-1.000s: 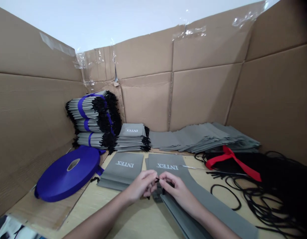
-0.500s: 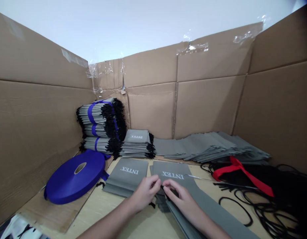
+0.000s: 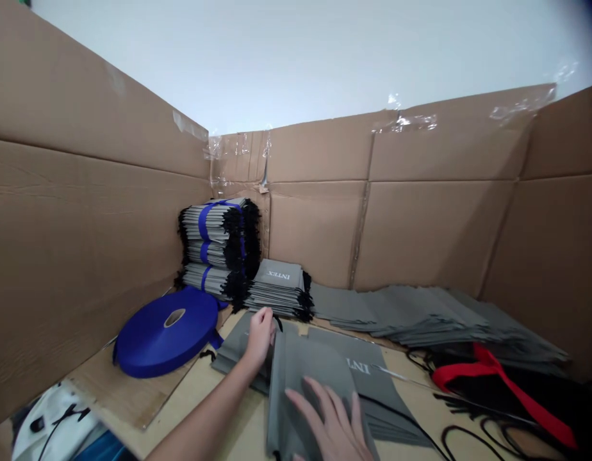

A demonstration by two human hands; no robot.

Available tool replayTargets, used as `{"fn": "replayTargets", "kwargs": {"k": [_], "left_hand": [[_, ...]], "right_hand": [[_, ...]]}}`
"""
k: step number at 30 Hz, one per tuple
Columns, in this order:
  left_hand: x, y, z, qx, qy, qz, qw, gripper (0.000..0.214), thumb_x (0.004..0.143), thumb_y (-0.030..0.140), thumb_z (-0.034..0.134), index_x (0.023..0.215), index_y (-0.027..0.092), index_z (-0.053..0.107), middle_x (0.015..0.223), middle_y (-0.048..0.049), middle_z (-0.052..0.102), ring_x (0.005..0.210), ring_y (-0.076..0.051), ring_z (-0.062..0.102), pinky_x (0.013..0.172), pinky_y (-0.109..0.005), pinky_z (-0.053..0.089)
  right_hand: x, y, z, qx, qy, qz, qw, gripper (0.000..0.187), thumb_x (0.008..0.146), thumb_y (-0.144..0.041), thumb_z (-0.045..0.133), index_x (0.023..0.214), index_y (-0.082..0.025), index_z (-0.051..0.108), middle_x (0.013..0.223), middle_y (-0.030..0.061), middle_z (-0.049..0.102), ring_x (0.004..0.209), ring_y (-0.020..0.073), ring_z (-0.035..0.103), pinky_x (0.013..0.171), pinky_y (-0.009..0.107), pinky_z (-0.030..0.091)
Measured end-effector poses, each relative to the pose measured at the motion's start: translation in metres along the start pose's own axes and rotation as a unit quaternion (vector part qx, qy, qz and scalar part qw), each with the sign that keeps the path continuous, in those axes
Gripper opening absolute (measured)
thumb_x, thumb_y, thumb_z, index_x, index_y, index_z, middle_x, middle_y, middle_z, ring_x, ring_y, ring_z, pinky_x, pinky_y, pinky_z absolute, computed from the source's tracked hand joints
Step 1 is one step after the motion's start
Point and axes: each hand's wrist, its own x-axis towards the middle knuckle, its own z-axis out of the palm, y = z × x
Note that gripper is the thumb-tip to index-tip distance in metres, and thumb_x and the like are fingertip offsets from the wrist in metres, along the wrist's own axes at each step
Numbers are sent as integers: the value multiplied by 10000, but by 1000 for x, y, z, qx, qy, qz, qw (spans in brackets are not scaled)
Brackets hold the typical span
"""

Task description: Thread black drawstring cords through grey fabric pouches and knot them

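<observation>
My left hand (image 3: 260, 336) is closed, with a short piece of black cord (image 3: 279, 322) sticking out beside its fingers. It is over the far left edge of a grey fabric pouch (image 3: 305, 362). My right hand (image 3: 332, 422) lies spread on that pouch, fingers apart. More black cord (image 3: 396, 413) runs out to the right from under the pouch. Beneath and to the right, a stack of grey pouches (image 3: 373, 352) shows part of a white INTEX print. Behind my left hand, other flat grey pouches (image 3: 233, 342) are partly covered.
A blue ribbon roll (image 3: 147, 339) lies at left, before blue-tied pouch bundles (image 3: 212, 221). A pouch stack (image 3: 277, 291) stands at the back, beside overlapping grey pieces (image 3: 396, 310). Red ribbon (image 3: 507, 387) crosses black cords (image 3: 541, 400) at right. Cardboard walls (image 3: 315, 224) surround the table.
My hands have moved apart from their pinch over the cord. The left went up and left; the right opened flat on a pouch, now lying across the middle. The view has shifted.
</observation>
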Motion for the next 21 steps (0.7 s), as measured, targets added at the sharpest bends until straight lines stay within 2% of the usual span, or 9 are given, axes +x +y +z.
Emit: {"fn": "replayTargets", "kwargs": {"k": [2, 4, 6, 9, 12, 14, 16, 19, 21], "left_hand": [[-1, -2, 1, 12, -4, 5, 1000, 421, 666, 562, 533, 595, 212, 310, 409, 117, 268, 296, -43, 237, 304, -168, 201], [-2, -5, 3, 33, -12, 7, 999, 413, 676, 568, 501, 591, 215, 302, 414, 117, 261, 283, -45, 237, 298, -174, 211], [-2, -7, 3, 58, -16, 9, 998, 398, 697, 560, 470, 590, 216, 301, 419, 115, 258, 276, -49, 246, 301, -180, 216], [-2, -9, 1, 109, -3, 22, 994, 361, 749, 514, 418, 582, 214, 305, 427, 102, 275, 289, -61, 276, 324, -187, 219], [1, -8, -4, 167, 41, 38, 984, 336, 805, 431, 361, 561, 213, 288, 437, 84, 287, 345, -77, 308, 379, -194, 236], [3, -5, -9, 209, 70, 47, 974, 331, 833, 380, 336, 552, 212, 287, 449, 69, 304, 392, -94, 342, 425, -203, 257], [1, 0, -11, 254, 88, 56, 962, 323, 850, 353, 337, 561, 209, 324, 475, 50, 352, 448, -118, 394, 475, -218, 282], [-6, 10, -11, 315, 103, 71, 941, 231, 855, 316, 370, 656, 209, 417, 566, 19, 450, 561, -162, 474, 563, -248, 320], [-14, 17, -7, 340, 107, 82, 931, 77, 840, 252, 393, 793, 216, 442, 690, -1, 513, 654, -180, 513, 629, -268, 342]], "right_hand": [[2, -8, -7, -57, 46, -89, 993, 491, 849, -494, 457, 1321, -454, 327, 1376, 125, 414, 1185, 397, 429, 825, 716, 348], [4, -17, -12, -97, 96, -173, 975, 368, 872, -472, 440, 1238, -432, 443, 1344, 82, 465, 1153, 341, 470, 855, 619, 411], [7, -24, -13, -116, 131, -211, 962, 256, 878, -454, 446, 1095, -369, 552, 1299, 42, 515, 1116, 290, 498, 889, 541, 427], [8, -25, -6, -107, 116, -230, 960, 165, 876, -416, 476, 919, -303, 588, 1202, 3, 588, 1074, 232, 524, 912, 444, 439], [8, -18, 1, -52, 72, -204, 975, 155, 872, -384, 500, 957, -273, 568, 1062, -4, 656, 1035, 183, 562, 890, 335, 469], [8, -13, 1, -18, 50, -200, 978, 135, 863, -369, 523, 933, -265, 575, 1050, -3, 657, 1057, 182, 552, 911, 326, 454], [7, -10, -2, 5, 51, -227, 972, 81, 868, -313, 528, 843, -260, 585, 1086, -1, 639, 1079, 190, 530, 934, 341, 426], [5, -9, -13, 87, 61, -250, 962, 144, 876, -190, 485, 767, -236, 567, 1090, 14, 622, 1052, 163, 522, 887, 275, 432], [3, -9, -20, 175, 63, -231, 955, 198, 863, -127, 439, 728, -222, 548, 1053, 30, 623, 1003, 139, 539, 827, 224, 444]]}}
